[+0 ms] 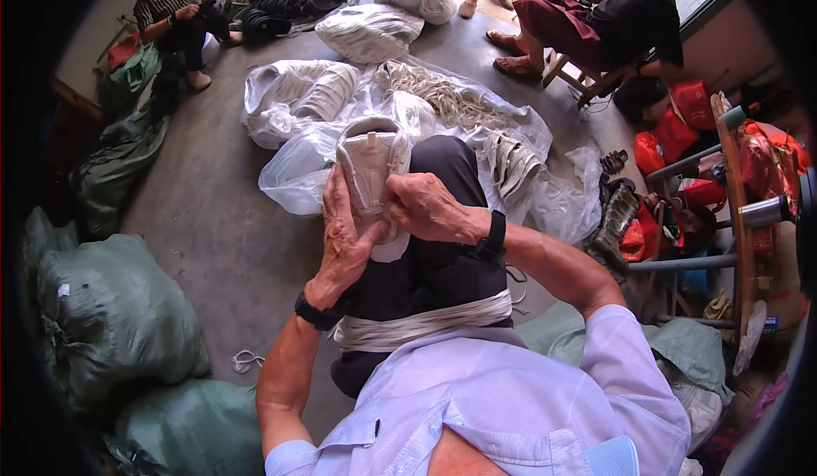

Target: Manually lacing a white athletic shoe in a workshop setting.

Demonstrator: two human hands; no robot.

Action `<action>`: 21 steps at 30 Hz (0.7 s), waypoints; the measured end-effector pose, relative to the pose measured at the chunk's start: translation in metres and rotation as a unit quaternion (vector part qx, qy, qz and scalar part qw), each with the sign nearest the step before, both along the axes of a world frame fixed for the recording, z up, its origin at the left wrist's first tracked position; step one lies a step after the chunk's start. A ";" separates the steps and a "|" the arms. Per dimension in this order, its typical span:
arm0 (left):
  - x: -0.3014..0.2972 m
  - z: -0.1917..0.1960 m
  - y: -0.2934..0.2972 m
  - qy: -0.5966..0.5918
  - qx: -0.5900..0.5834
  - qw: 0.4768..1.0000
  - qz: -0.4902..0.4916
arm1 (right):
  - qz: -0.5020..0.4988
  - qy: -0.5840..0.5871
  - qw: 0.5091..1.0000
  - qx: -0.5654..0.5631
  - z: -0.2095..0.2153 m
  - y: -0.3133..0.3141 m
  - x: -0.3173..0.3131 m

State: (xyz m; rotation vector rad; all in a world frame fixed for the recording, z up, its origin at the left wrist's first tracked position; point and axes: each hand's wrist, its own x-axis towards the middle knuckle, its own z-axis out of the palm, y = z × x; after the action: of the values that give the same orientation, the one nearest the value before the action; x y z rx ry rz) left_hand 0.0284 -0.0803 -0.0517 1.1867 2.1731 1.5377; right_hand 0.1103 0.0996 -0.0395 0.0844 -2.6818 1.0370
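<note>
A pale beige sneaker (373,157) rests on my thighs, its heel opening pointing away from me and its toe near me. My left hand (342,229) grips it along the left side, thumb over the toe area. Over the right side of the lacing area, my right hand (434,210) is closed with fingertips pinched together. What those fingertips hold is too small or hidden to make out. A band of white shoelaces (425,321) lies across my lap, over my dark trousers.
Beyond my knees, clear plastic sheeting (294,165) carries stacked pale shoe parts (328,93) and a heap of cream laces (442,93). Green sacks (119,306) stand at left. A rack with red bags (681,127) is at right. Other people sit farther back.
</note>
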 end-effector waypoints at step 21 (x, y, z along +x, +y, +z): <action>-0.008 0.001 0.001 -0.108 0.057 0.992 0.044 | -0.042 0.153 0.982 0.107 0.009 -0.005 0.011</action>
State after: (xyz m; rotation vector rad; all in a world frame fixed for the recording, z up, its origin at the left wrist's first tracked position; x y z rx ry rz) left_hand 0.0203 -0.0789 -0.0510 0.9176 2.0448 1.7592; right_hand 0.1211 0.0944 -0.0302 0.1553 -2.4801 0.6485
